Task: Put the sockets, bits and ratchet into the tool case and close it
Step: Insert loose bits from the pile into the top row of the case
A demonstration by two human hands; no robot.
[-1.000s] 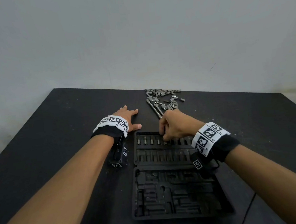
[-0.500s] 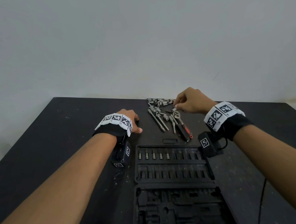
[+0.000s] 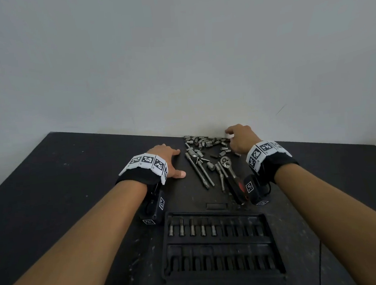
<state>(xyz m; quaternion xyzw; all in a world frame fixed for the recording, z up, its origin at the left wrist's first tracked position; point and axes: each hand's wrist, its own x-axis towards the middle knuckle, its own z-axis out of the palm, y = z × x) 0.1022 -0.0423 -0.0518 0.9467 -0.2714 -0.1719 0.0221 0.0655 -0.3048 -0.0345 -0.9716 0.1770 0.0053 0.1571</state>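
The black tool case lies open at the bottom centre, with several bits standing in its top row. Beyond it, a pile of small metal sockets sits at the table's far edge. Extension bars and the ratchet with its red-marked handle lie between pile and case. My right hand is at the right end of the socket pile, fingers curled down among the sockets; whether they hold one is hidden. My left hand rests flat on the table left of the tools.
The dark table ends at a pale wall just behind the sockets. Black sensor boxes hang under both wrists, the right wrist's box close over the ratchet handle. A thin cable runs along the table at the lower right.
My right hand left the case's top row, reached over the ratchet and now sits further back-right at the socket pile. The view tilted up, pushing the case lower. My left hand stayed put.
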